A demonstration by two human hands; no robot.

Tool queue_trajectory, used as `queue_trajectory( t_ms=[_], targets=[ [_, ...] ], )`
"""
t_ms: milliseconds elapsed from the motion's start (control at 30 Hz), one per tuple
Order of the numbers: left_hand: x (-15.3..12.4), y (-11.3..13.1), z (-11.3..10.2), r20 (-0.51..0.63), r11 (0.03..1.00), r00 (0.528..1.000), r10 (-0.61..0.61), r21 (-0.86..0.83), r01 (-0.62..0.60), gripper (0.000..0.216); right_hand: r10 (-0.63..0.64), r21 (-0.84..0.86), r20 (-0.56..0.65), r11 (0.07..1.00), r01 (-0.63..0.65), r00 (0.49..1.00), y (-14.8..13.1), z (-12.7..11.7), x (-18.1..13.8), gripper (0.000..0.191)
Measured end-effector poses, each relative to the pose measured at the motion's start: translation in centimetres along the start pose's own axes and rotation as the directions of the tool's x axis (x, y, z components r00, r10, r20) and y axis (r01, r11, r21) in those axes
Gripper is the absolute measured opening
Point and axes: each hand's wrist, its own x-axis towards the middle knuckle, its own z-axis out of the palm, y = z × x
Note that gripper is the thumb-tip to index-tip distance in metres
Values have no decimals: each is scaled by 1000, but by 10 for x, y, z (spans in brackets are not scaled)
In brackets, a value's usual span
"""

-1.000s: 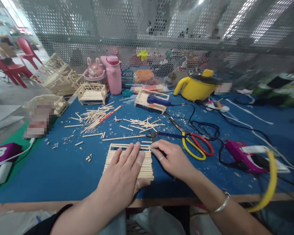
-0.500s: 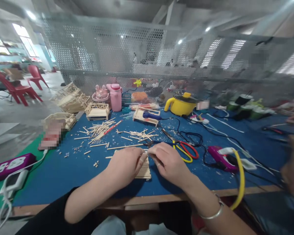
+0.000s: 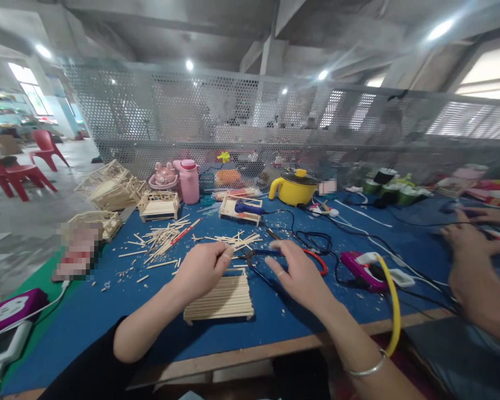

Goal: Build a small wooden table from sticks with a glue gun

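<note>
Near the front edge of a blue-topped table (image 3: 270, 328), seen from the worker's own viewpoint, lies a panel (image 3: 220, 297) of pale wooden sticks set side by side. Take it as the middle of a clock face.

At 11 o'clock the left hand (image 3: 207, 268) reaches forward over the panel's far left corner, back of the hand up, fingers curled and thumb drawn close to the forefinger. Whether anything small is pinched there, or whether the hand touches the panel, cannot be told. Its forearm slants in from 7 o'clock, out of a black sleeve (image 3: 95, 361).

Between 2 and 3 o'clock is the right hand (image 3: 298, 275), apart from the panel, with thumb and forefinger parted wide. Its bare forearm comes up from 4 o'clock, with a silver bracelet (image 3: 369, 371) at the wrist. Pliers (image 3: 248, 256) with dark blue handles lie at 1 o'clock, spread, one handle running into the gap between that thumb and forefinger; contact is unclear. Just beyond the hand shows the red handle of scissors (image 3: 323, 265).

Loose sticks (image 3: 164, 240) are heaped at 10 o'clock. Farther back stand a pink jug (image 3: 189, 186) at 11 and a yellow pot (image 3: 295, 191) between 1 and 2. Toward 3 o'clock, well apart, are another person's hands (image 3: 466, 239).
</note>
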Motion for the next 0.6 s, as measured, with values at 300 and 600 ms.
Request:
queue_trajectory(
  t_ms=[300,600],
  targets=[
    [9,-21,5,-140,984,989,-45,-176,20,31,337,-263,274,927,-267,901,-2,36,0,18],
    [12,-1,-4,-49,944,991,121,-304,-130,34,469,827,123,439,-351,874,-10,-18,16,39]
  ],
)
